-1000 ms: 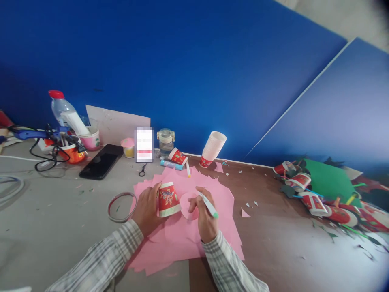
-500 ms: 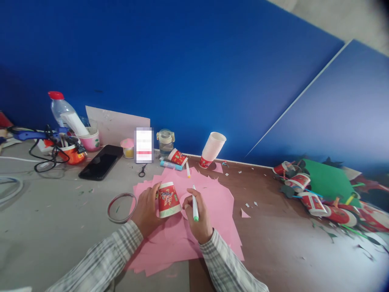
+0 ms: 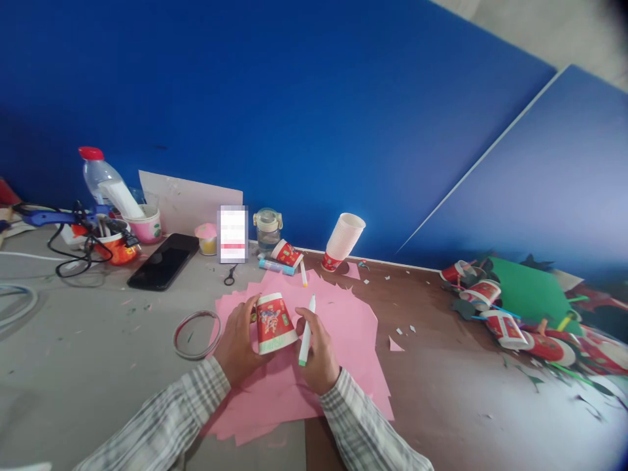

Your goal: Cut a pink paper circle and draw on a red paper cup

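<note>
A red-and-white printed paper cup [image 3: 275,322] is turned upside down, its wide rim facing down and green marks along the white band. My left hand [image 3: 239,345] is closed round its left side. In my right hand [image 3: 320,353], close by the cup's right side, is a white marker [image 3: 307,332] with a green end pointing down. Both hands are above a spread of pink paper sheets [image 3: 348,366]. A second white marker [image 3: 303,275] with a yellow tip lies at the paper's far edge.
A tape ring [image 3: 197,335], scissors [image 3: 229,275], a phone [image 3: 164,261] and a glue stick [image 3: 277,267] lie around the paper. Behind stand a lidded jar [image 3: 267,230] and a leaning cup stack [image 3: 343,241]. Decorated cups [image 3: 505,328] and green paper [image 3: 530,294] pile up at right.
My right hand has shifted slightly left and down with the marker, its green end now nearer the cup's rim. The cup has turned a little in my left hand.
</note>
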Demonstrator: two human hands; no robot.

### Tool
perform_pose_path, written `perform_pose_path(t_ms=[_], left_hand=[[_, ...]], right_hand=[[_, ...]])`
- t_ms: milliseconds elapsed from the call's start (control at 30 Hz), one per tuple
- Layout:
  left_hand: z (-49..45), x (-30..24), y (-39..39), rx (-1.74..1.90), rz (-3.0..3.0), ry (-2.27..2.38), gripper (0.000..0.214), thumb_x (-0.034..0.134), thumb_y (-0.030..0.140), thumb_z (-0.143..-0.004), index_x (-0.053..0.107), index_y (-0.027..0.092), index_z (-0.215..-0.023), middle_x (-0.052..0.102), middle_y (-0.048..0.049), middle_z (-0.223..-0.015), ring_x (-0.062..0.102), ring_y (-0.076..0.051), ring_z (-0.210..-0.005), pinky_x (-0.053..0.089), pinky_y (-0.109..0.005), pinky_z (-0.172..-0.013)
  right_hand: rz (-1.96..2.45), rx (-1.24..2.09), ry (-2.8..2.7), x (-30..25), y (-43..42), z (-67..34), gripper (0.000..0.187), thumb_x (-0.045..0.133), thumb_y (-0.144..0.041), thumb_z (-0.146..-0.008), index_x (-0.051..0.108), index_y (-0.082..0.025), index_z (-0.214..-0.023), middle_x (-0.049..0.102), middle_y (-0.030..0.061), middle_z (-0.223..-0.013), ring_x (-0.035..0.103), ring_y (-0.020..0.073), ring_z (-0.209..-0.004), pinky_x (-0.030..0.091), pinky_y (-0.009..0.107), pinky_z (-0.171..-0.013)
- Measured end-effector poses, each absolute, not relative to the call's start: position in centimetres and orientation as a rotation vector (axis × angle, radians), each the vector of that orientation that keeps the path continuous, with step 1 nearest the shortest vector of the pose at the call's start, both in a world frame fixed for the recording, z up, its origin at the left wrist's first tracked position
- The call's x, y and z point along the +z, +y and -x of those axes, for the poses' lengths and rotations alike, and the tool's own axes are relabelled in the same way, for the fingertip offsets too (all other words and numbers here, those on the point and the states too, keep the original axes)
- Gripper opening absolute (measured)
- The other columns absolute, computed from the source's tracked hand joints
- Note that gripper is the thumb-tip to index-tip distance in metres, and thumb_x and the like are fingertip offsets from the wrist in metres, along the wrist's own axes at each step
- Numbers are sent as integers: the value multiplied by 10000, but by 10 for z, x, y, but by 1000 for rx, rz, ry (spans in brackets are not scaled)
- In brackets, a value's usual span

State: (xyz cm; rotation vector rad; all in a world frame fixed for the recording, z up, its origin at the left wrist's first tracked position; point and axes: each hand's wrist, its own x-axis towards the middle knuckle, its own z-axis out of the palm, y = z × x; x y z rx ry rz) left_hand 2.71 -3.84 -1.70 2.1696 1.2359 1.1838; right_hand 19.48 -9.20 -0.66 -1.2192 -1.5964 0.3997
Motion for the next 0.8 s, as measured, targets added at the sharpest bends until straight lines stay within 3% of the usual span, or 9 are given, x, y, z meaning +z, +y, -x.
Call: perform_pose_path(t_ms=[133,400,800], left_hand=[[-26,-19,-39,1123,-2140,1182,1095,737,569,-375,176,254,-1261,452,-66,-1058,490,-266,-945,484,-446,-811],[-24,-23,-39,1059,-2145,1254,1197,740,615,-315,126,273,-1284,446,-50,-1000,496,-263,-846,478,-494,-753],[-26,-14,-41,1115,-2003,1156,1211,778,543,-309,103,293,-1282,430,-29,-1012,490,-250,-877,476,-483,-754]], right_hand=[[1207,326,-1627,-10,-92,-196,582,505,-53,-630,472,-273,-1168,617,70,-957,603,275,-756,489,373,-663],[1193,228,-1727,-8,-92,-196,435,519,-116,-718,502,-240,-1135,628,89,-923,595,277,-755,489,371,-650],[1136,430,-1417,-19,-89,-192,534,534,-33,-647,473,-251,-1130,543,60,-958,587,238,-802,513,357,-720]])
